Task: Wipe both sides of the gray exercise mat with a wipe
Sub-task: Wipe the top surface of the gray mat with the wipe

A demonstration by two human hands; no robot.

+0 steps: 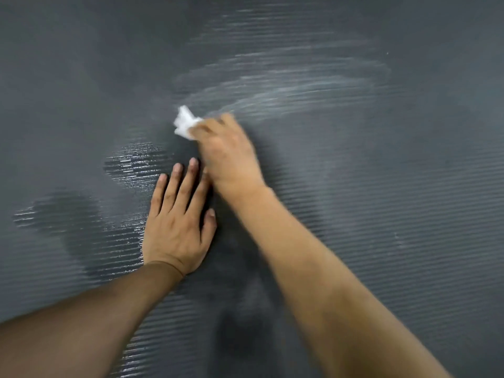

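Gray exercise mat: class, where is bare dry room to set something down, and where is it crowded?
Free: dry mat right of the right forearm, below the wet streaks; also top left. Crowded: centre, where left hand lies beside right hand holding the wipe.

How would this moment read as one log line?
right hand: holds wipe on mat | left hand: flat on mat | streaks: beyond wipe

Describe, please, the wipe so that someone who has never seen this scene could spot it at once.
The ribbed gray mat fills the whole view. Near its middle, past the flat left hand, the right hand reaches forward. The wipe is the small crumpled wad poking out past its fingers, the only solid white thing in sight.
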